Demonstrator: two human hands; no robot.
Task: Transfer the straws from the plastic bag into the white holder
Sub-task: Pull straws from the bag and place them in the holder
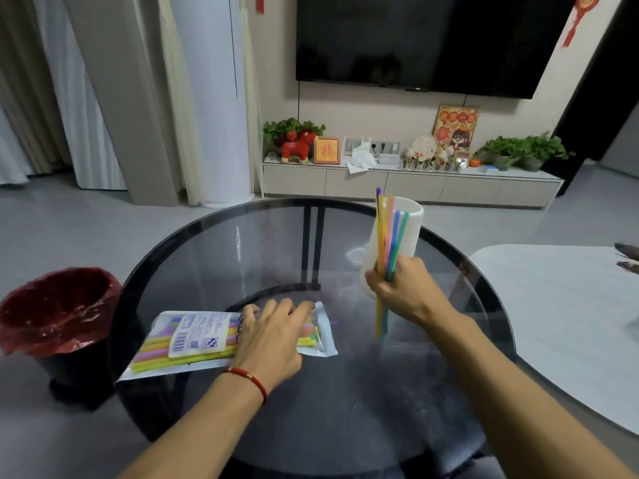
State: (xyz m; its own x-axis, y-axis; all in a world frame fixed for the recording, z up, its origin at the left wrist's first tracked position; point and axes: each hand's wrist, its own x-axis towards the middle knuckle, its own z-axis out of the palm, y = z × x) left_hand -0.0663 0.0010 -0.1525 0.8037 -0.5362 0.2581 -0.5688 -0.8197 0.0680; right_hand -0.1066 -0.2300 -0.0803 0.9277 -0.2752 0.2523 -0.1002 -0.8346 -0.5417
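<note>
Fingers (380, 285) of the right hand (403, 288) wrapped tight round a mixed-colour bunch of straws (389, 236), held up just in front of the white holder (413, 233), not dropped in yet. Sat on the round glass surface (207, 264), that holder; can't tell if anything's inside. Left hand (273, 337) spread flat over the plastic bag (193, 337), pinning it down, still plenty of straws in there. Roughly partway, probably a few more grabs needed.

Left hand (276, 335) palm down, fingers spread flat, forearm reaching forward, red cord on wrist. Right hand (403, 288) raised, fingers curled into closed grip, thumb apparently tucked behind; forearm angled in from lower right.
</note>
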